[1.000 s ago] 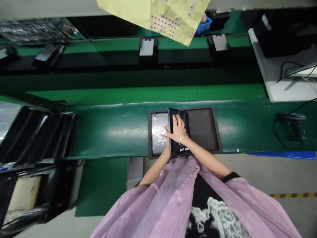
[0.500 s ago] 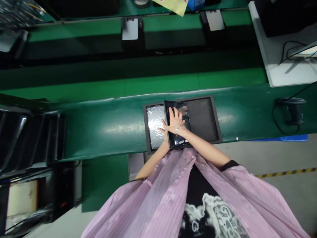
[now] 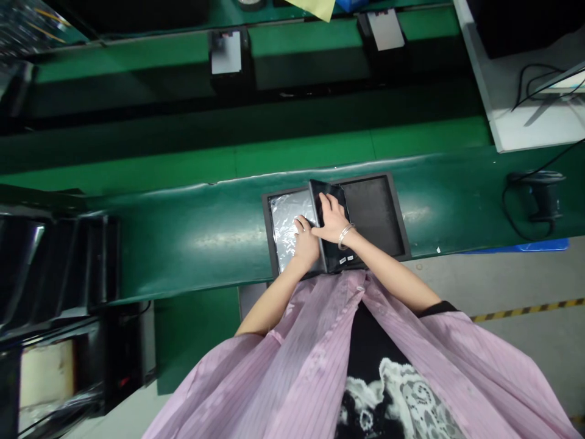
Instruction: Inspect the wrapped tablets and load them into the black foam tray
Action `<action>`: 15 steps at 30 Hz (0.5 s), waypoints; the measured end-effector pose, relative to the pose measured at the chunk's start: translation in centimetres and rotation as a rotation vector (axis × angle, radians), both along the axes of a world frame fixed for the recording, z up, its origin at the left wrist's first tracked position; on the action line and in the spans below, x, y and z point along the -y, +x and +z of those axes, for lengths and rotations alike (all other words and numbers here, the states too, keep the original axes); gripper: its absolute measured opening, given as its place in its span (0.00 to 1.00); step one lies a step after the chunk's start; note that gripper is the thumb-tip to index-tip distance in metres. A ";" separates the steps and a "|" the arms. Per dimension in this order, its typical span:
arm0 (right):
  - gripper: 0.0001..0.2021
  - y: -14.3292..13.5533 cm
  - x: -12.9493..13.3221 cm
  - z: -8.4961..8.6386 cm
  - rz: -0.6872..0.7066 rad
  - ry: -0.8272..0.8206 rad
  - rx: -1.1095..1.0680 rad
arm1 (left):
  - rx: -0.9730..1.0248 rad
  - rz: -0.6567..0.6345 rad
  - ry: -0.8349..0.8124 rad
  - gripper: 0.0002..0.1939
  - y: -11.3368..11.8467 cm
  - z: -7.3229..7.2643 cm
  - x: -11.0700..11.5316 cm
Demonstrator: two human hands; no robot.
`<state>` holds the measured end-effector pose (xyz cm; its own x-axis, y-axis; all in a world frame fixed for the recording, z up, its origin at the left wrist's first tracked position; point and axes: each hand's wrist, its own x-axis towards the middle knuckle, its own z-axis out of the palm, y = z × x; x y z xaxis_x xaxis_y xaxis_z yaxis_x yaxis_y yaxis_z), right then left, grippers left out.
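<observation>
A black tray [image 3: 384, 183] lies on the green conveyor belt [image 3: 192, 231] right in front of me. Its left half holds a flat item in shiny plastic wrap [image 3: 286, 225]; its right half shows bare dark foam [image 3: 375, 213]. A black tablet-like panel [image 3: 336, 256] stands tilted over the tray's middle. My right hand [image 3: 333, 216], with a bracelet on the wrist, lies flat on the panel's face. My left hand [image 3: 305, 241] grips the panel's left edge, resting on the wrapped item.
A barcode scanner [image 3: 539, 192] with a cable sits on the belt at the right. Black trays [image 3: 55, 262] are stacked at the left. Two small stands [image 3: 226, 52] sit on the far green rail. A white table [image 3: 525, 122] is at the upper right.
The panel has tipped up more steeply toward the left. My left hand has come out from under it and now shows on its left edge. The view shifted slightly.
</observation>
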<state>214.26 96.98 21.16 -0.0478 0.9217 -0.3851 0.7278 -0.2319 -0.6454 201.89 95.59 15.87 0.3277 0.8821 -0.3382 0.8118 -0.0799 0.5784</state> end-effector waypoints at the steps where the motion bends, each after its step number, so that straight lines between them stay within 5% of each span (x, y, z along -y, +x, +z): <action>1: 0.50 0.9 0.1 0.3 -0.013 0.014 -0.037 | -0.030 -0.017 -0.010 0.28 -1.0 1.7 -0.3; 4: 0.47 3.7 0.8 0.8 -0.100 0.063 -0.115 | -0.051 -0.054 -0.052 0.34 -5.9 6.5 -1.2; 7: 0.41 6.3 1.9 0.7 -0.232 0.098 -0.090 | 0.006 0.122 -0.018 0.37 -11.7 8.2 -1.6; 11: 0.31 8.6 2.7 -0.1 -0.339 0.066 0.043 | 0.258 0.364 0.131 0.46 -17.3 5.0 -1.0; 15: 0.23 9.2 2.7 -0.1 -0.367 0.061 0.123 | 0.424 0.474 0.048 0.56 -19.1 1.1 0.1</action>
